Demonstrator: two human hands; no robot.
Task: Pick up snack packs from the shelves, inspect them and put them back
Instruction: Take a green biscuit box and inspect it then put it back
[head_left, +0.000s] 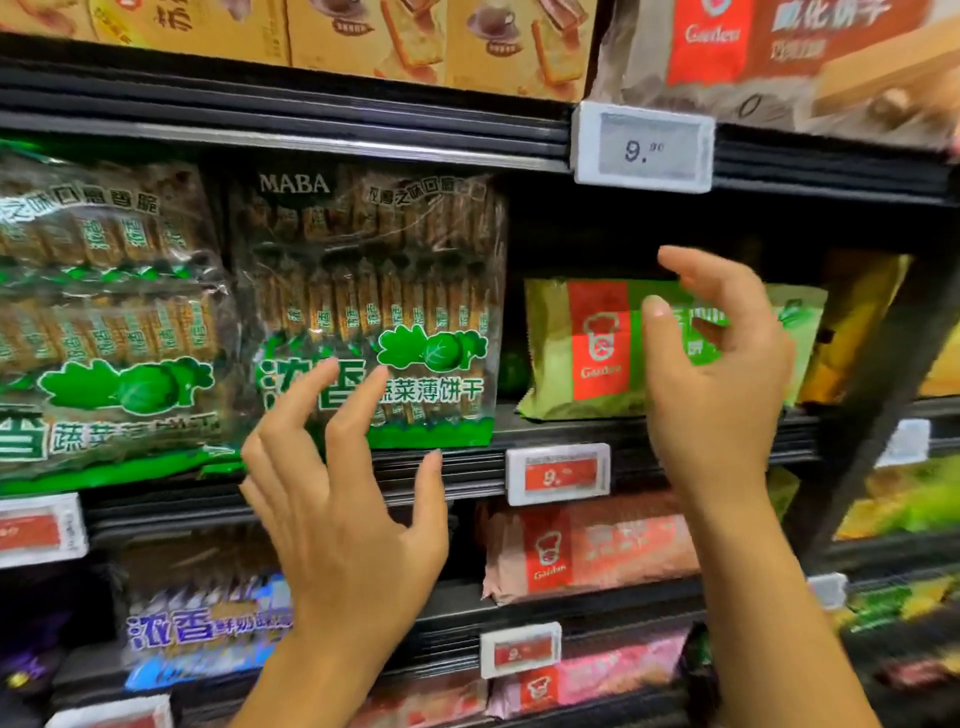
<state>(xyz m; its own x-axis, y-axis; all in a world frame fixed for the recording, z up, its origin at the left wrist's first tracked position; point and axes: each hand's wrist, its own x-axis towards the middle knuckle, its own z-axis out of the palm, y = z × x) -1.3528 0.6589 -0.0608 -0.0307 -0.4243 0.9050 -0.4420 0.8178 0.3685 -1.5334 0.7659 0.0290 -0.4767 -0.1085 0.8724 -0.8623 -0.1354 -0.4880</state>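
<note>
Both hands hold nothing, the left hand (343, 499) loose-fingered near the biscuit bag (374, 306) and the right hand (719, 364) spread before the green pack (576, 348) lying on the shelf (649, 431), so the pick-up seems next, needing 1 firm pinch.

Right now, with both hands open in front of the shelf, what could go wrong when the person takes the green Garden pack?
1. The right hand hovers with spread fingers before the green Garden pack; a partial grip may crush the wafers inside.
2. The pack lies near the shelf edge, so a push could slide it off.
3. The left hand is near the leaning MABA biscuit bag and might tip it forward.
</note>
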